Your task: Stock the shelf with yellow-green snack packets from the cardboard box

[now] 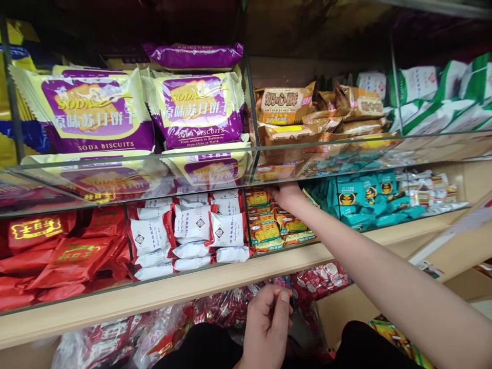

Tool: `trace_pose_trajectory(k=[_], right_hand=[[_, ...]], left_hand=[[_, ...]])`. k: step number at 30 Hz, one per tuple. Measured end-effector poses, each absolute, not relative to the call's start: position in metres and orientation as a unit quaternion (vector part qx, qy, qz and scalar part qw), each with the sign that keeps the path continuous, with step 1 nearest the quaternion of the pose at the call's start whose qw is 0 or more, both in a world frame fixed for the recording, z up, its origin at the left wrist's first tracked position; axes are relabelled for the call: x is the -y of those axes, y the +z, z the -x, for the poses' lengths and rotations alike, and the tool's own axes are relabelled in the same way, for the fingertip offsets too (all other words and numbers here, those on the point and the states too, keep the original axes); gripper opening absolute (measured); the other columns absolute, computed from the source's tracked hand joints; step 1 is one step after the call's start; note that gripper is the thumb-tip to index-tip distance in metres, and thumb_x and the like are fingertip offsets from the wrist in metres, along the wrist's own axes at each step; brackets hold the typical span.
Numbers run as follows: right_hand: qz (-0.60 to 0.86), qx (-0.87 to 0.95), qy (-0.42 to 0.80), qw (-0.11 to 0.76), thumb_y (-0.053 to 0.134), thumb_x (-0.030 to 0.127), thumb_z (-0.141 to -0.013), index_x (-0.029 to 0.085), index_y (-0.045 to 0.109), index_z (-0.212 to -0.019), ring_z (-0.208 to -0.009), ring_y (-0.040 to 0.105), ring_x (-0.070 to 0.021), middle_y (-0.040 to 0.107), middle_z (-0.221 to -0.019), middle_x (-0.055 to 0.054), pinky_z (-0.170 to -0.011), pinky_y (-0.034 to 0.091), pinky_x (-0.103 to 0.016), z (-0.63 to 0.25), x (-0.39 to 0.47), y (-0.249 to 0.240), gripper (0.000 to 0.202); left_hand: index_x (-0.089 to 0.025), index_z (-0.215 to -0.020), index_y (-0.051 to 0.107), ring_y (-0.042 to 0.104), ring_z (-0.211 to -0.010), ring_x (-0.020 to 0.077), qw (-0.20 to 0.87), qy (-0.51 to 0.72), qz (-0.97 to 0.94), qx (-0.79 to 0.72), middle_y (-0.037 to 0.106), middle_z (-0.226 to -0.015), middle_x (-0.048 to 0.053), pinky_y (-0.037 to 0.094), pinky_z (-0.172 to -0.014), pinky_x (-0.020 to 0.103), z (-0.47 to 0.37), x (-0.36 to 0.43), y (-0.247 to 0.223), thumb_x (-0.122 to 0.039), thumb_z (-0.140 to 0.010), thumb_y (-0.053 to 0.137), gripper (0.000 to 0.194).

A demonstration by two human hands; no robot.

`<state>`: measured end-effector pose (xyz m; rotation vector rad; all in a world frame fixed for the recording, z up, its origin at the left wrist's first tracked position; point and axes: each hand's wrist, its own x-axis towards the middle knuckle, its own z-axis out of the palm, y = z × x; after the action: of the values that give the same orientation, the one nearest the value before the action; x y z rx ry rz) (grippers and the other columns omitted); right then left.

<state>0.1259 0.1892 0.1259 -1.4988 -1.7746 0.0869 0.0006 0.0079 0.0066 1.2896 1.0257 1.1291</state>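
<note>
My right hand (287, 196) reaches into the lower-shelf compartment of small yellow-and-green packets (265, 226). Its fingers go in under the upper shelf's edge and are mostly hidden, so their grip does not show. Low in the middle, in front of the shelf, my left hand (269, 320) is closed with the thumb over curled fingers. Whatever it may hold is hidden. White packets with red ends (192, 223) lie left of the right hand, and teal packets (363, 197) lie to its right.
Above, a clear-fronted shelf (207, 156) carries purple soda biscuit packs (200, 105), brown packs (286, 102) and green-and-white packs (418, 82). Red packets (73, 251) fill the lower left compartment. Under the wooden shelf edge (215, 287) are plastic-wrapped bags (111, 338) and a cardboard box (338, 312).
</note>
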Motion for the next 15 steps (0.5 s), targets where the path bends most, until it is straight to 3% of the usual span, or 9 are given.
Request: trace_pose_trajectory(k=[6, 11, 15], right_hand=[[0.585, 0.718, 0.086, 0.368, 0.057, 0.016, -0.074, 0.016, 0.066, -0.077, -0.069, 0.063, -0.0201, 0.069, -0.074, -0.006, -0.065, 0.050, -0.030, -0.133, -0.186, 0.128, 0.010], [0.569, 0.712, 0.062, 0.407, 0.058, 0.020, -0.076, 0.015, 0.063, -0.089, -0.075, 0.061, -0.0184, 0.067, -0.085, -0.007, -0.068, 0.048, -0.030, -0.150, -0.145, 0.134, 0.015], [0.499, 0.717, 0.006, 0.487, 0.053, 0.025, -0.080, 0.018, 0.060, -0.089, -0.076, 0.059, -0.0163, 0.062, -0.084, -0.005, -0.067, 0.048, -0.028, -0.208, -0.067, 0.100, 0.014]], left_hand=[[-0.017, -0.079, 0.058, 0.045, -0.049, 0.0091, 0.543, 0.471, -0.549, -0.427, 0.048, -0.054, -0.004, 0.036, -0.045, 0.019, -0.001, -0.007, 0.005, -0.041, -0.083, 0.046, 0.027], [-0.017, -0.077, 0.058, 0.047, -0.050, 0.0099, 0.548, 0.462, -0.545, -0.435, 0.051, -0.056, -0.003, 0.038, -0.047, 0.019, 0.001, -0.010, 0.005, -0.042, -0.082, 0.047, 0.028], [-0.019, -0.077, 0.061, 0.050, -0.050, 0.0107, 0.523, 0.447, -0.554, -0.468, 0.053, -0.054, -0.004, 0.041, -0.047, 0.019, 0.003, -0.013, 0.008, -0.044, -0.077, 0.053, 0.026]])
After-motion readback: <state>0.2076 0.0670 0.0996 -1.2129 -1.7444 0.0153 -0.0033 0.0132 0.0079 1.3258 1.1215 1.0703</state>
